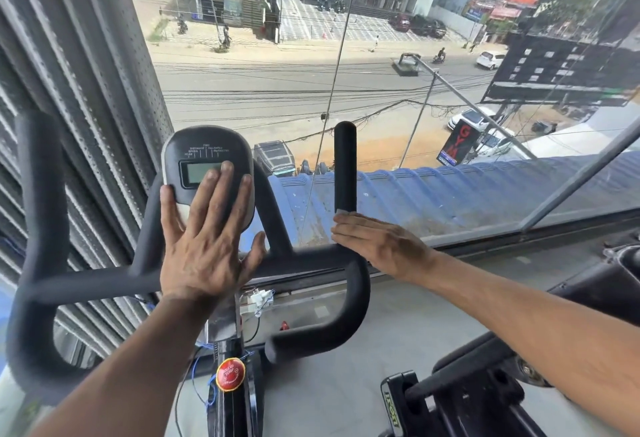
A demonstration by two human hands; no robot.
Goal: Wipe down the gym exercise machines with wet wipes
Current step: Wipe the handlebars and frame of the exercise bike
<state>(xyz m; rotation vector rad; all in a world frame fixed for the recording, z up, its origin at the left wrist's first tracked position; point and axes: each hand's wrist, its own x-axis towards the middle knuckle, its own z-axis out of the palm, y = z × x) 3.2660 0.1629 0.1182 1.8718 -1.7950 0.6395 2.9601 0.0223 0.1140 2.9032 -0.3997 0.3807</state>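
Observation:
An exercise bike stands in front of me with black padded handlebars [86, 284] and a grey console [207, 145] with a small screen. My left hand [204, 246] lies flat on the console's lower half, its fingers spread and straight and its fingertips at the screen's edge. My right hand [377, 242] reaches across to the base of the right upright grip [345, 162]. Its straight fingers press a white wet wipe [344, 211] against the bar. Only a small strip of the wipe shows above the fingers. The right thumb is hidden.
A red round knob [230, 374] sits on the bike's stem below, among loose blue wires. Another black machine [485, 388] stands at the lower right. A large window [450, 159] fills the front, and a perforated metal shutter [69, 72] runs along the left.

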